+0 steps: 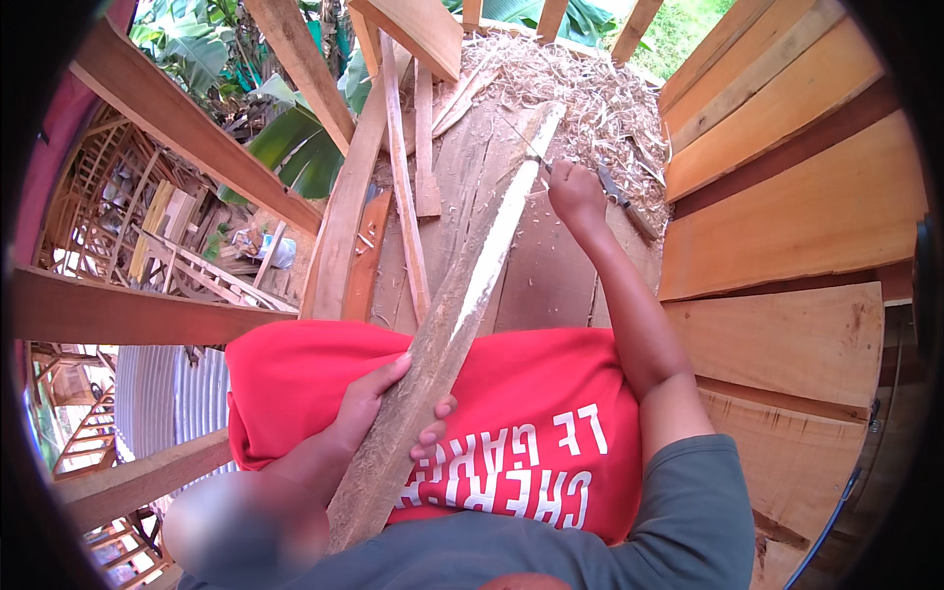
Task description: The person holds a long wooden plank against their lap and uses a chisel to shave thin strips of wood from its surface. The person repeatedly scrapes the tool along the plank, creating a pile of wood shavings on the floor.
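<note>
A long, rough wooden beam [423,364] slants from the lower left, across the red cloth with white lettering [295,364] over my lap, to the far end of the floor. Its upper part has a pale, freshly cut face. My left hand [379,403] wraps round the beam's near part, thumb on one side and fingers on the other. My right arm reaches far forward; my right hand [578,195] is closed on a thin-bladed knife [534,155], its blade against the beam's far part. Most of the handle is hidden in the fist. Beside that hand lies another blade with a wooden handle [639,218].
Curled wood shavings [619,118] heap up at the far end of the plank floor [541,285]. Loose wooden strips [401,187] lie left of the beam. A board wall [777,226] stands close on the right. Open wooden framing [167,305] borders the left, above a lower area with timber.
</note>
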### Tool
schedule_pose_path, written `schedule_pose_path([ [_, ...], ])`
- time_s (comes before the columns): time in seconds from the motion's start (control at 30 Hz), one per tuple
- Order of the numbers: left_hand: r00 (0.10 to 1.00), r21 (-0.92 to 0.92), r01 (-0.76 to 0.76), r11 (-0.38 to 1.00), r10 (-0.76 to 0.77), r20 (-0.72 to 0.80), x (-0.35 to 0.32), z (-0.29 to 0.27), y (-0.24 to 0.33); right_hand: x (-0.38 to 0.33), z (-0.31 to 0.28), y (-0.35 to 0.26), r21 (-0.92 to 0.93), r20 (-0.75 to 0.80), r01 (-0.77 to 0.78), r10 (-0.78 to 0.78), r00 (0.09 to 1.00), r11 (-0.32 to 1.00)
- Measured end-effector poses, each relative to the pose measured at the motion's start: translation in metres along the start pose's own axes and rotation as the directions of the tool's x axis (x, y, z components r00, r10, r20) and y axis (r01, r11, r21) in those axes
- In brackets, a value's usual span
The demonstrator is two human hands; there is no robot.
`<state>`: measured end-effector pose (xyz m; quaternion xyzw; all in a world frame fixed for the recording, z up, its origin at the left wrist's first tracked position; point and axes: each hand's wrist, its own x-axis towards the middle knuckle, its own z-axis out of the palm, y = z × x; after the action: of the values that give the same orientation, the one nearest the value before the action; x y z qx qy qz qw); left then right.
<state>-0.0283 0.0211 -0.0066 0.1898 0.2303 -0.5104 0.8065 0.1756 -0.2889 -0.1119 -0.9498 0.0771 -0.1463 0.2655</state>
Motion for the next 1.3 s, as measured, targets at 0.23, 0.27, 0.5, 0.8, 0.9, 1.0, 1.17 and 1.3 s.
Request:
schedule_pose_path([
  [0.23,0.998,-0.079,0.008,0.997,-0.004,0.058,0.001,-0.004,0.004,0.005,0.000,0.015,-0.033,0.155,-0.015,0.020,0.988,0.999],
  [0.27,0.999,-0.041,0.017,0.999,-0.015,0.052,0.001,-0.003,0.002,0.017,-0.001,0.039,-0.029,0.115,-0.077,0.080,0.990,0.997],
  [0.5,1.000,-0.016,0.025,1.000,-0.025,-0.011,-0.003,0.002,0.002,0.008,-0.032,0.002,0.543,0.373,-0.227,0.010,0.928,0.808],
  [0.8,1.000,-0.020,0.020,1.000,-0.020,0.022,-0.001,0.001,0.005,-0.008,-0.024,0.035,0.543,0.247,0.083,-0.253,0.935,0.836],
  [0.9,1.000,0.002,-0.003,1.000,0.003,-0.012,-0.003,-0.002,0.006,-0.020,-0.036,0.009,0.413,0.137,0.351,-0.438,0.888,0.841],
  [1.0,0.999,0.013,-0.015,1.000,0.015,-0.030,-0.004,-0.001,0.006,-0.023,-0.047,-0.004,0.247,0.170,0.374,-0.420,0.891,0.894],
  [1.17,1.000,0.004,-0.022,1.000,0.022,-0.009,-0.002,0.000,0.005,-0.019,-0.037,0.004,0.245,0.095,0.212,-0.241,0.966,0.946],
  [1.3,1.000,0.004,-0.031,1.000,0.031,-0.004,-0.003,-0.003,0.004,-0.027,-0.036,-0.006,0.245,0.069,0.224,-0.248,0.966,0.943],
])
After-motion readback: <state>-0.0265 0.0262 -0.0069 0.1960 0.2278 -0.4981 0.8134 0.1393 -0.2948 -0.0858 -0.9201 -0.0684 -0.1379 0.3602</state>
